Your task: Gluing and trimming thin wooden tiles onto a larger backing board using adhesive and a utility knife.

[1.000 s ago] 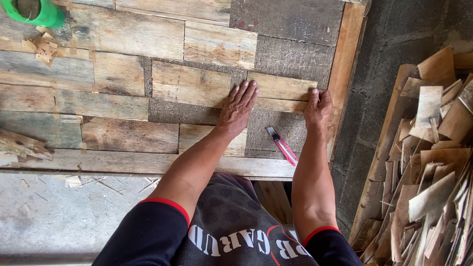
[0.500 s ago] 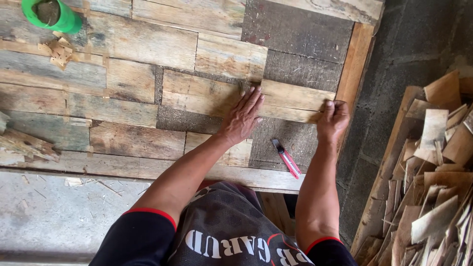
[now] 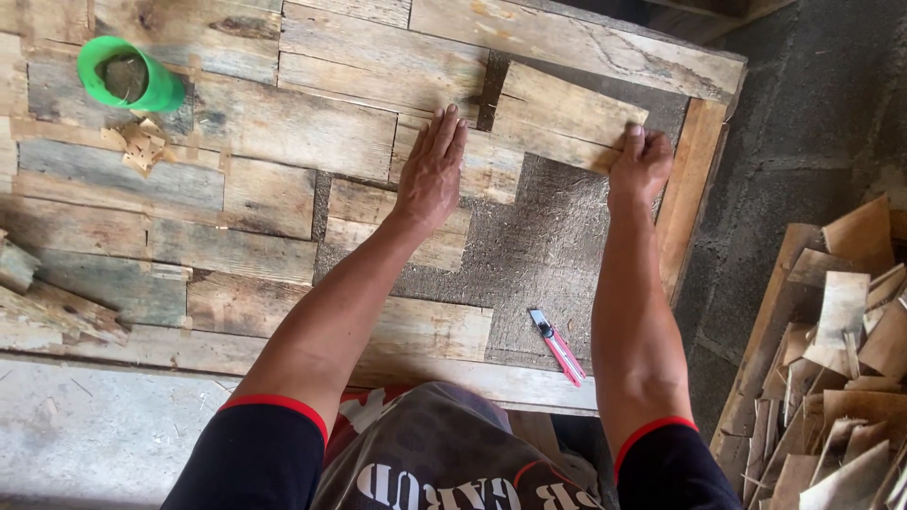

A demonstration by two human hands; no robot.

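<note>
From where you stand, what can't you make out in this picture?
- Head view: whatever is inside the green cup is only a dark blur.
- The right hand covers the lower corner of the loose wood piece, so its grip there is hidden.
- The stack of wood offcuts is cut off by the right and bottom edges.
- The knife: its blade is too small to tell.

Left hand (image 3: 433,175) flat on pale weathered wood pieces, right hand (image 3: 641,165) gripping tilted rough rectangular plank (image 3: 565,118) at far right, red utility knife (image 3: 557,347) near right on tabletop (image 3: 543,255), green cup (image 3: 128,76) far left, scrap wood pile (image 3: 841,378) right.
</note>
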